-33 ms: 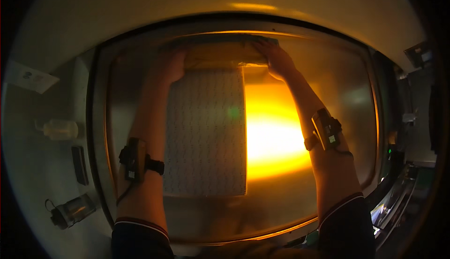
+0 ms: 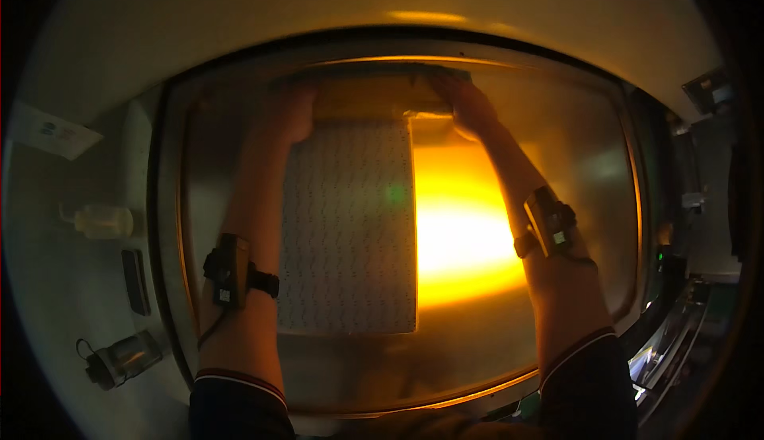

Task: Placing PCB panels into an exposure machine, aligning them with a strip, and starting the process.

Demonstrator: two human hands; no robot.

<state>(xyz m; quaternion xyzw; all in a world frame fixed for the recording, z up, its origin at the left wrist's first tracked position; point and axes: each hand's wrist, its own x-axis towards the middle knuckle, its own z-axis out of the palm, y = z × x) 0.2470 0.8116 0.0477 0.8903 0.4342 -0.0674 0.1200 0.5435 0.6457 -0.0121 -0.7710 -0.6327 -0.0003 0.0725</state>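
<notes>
A long flat bar (image 2: 362,99), brownish with a greenish far edge, lies crosswise at the far side of a metal surface (image 2: 469,352). My left hand (image 2: 296,112) holds its left end, though the fingertips fade into shadow. At the other end my right hand (image 2: 468,106) has its fingers bent over the bar, thumb side toward me. Between my forearms, a pale rectangular panel (image 2: 350,225) with rows of small dark marks lies flat, its far edge meeting the bar. Strong yellow glare fills the area right of the panel.
A raised dark frame (image 2: 163,201) borders the metal surface. On the left stand a squeeze bottle (image 2: 103,221), a dark flat block (image 2: 135,281) and a clear bottle with a dark cap (image 2: 123,359). Small devices are strapped to both forearms. Machine parts (image 2: 660,360) fill the right side.
My right hand has shifted very slightly toward me and to the left. The panel's right edge sits a touch further left. Otherwise the scene looks the same.
</notes>
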